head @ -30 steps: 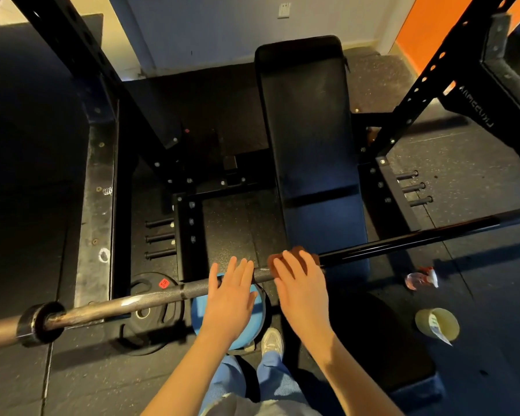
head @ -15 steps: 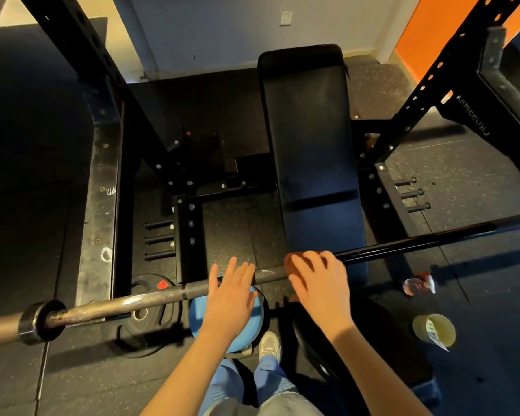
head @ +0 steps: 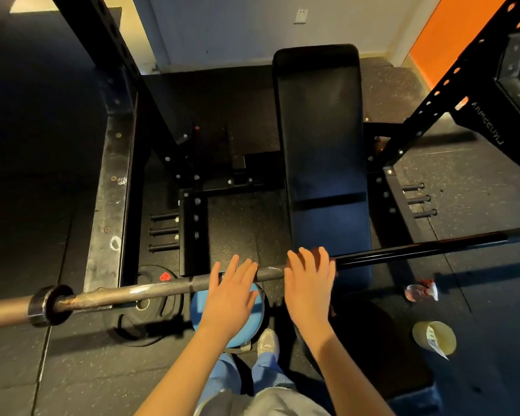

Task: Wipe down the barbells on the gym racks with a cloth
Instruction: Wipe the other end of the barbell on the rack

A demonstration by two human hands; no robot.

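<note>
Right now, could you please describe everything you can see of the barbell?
The barbell is a long metal bar crossing the view, rising slightly rightward above the bench end. Its left stretch is worn grey steel with knurling and rusty-looking spots by the dark collar; a paler sleeve runs off the left edge. Its right stretch looks glossy black. The left hand lies flat across it; the right hand presses a reddish cloth onto it.

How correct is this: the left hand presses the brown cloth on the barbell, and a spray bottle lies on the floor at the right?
One point is wrong. In the head view it is the right hand that presses the brown cloth on the barbell; the left hand rests bare on the bar. The spray bottle does lie on the floor at the right.
</note>
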